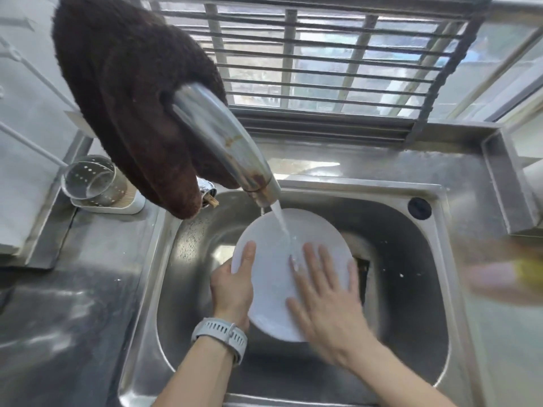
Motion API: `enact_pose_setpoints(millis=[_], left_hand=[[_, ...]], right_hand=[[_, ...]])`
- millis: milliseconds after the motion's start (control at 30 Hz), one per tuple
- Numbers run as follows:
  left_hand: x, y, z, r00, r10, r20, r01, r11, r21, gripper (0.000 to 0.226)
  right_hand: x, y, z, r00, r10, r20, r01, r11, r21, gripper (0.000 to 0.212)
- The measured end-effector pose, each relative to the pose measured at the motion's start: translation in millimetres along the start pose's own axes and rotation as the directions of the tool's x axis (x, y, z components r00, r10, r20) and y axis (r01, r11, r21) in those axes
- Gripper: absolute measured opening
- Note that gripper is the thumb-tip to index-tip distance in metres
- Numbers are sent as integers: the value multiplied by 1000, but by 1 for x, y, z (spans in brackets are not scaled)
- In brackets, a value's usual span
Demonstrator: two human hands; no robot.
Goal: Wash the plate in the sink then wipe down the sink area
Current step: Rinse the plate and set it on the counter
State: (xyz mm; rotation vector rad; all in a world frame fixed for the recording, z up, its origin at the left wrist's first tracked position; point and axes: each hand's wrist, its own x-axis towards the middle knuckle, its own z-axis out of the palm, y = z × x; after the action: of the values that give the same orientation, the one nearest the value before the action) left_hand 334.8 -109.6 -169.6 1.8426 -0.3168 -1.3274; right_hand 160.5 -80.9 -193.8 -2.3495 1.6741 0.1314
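A white plate [274,259] is held tilted over the steel sink [411,289], under water running from the metal faucet [226,142]. My left hand [233,284], with a white watch at the wrist, grips the plate's left rim, thumb on its face. My right hand [326,295] lies flat on the plate's right half with the fingers spread; it holds nothing. The stream lands on the plate just by my right fingertips. A dark brown cloth [132,92] hangs draped over the faucet's neck.
A perforated metal utensil holder [91,180] stands on a white base at the sink's back left. A blurred yellow and pink object [511,274] sits on the right counter. A barred window [323,60] runs behind the sink. Steel counter [67,318] extends left.
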Motion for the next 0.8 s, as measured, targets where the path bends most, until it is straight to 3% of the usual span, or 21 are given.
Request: enact_pose_setpoints(millis=[100,233,333,400,500,600,633,700,800], left_hand=[[3,-4,3,998,-66,3,67,997,-40,30],[6,-9,22,991,-131,34,133,990,-56,47],[8,-15,48,985,-168,28,169,985,-31,70],[15,-18,59,989,-150,5,150,989,15,77],[14,-12,56,993,116,-33,-106,971,215,53],[-3,7,27,909,412,56,-396,816,422,45],[-9,15,15,880,464,102,-454,757,469,37],[-15,26,-8,881,443,167,-454,691,562,17],[-16,28,-34,936,334,114,-325,690,647,50]], right_hand=[[6,-22,-6,996,-90,-24,91,996,15,62],[-1,-6,-62,956,151,-251,-137,988,74,65],[-27,10,-87,864,335,-377,-168,896,412,70],[-30,22,-86,809,516,-281,-210,701,681,68],[-23,34,-63,712,702,15,-316,301,900,40],[-11,30,-40,654,684,322,-272,-185,944,15],[-7,24,-35,657,635,406,-298,-276,914,15],[4,8,-28,662,536,524,-426,-306,852,15],[27,-9,-12,627,530,570,-584,-165,795,28]])
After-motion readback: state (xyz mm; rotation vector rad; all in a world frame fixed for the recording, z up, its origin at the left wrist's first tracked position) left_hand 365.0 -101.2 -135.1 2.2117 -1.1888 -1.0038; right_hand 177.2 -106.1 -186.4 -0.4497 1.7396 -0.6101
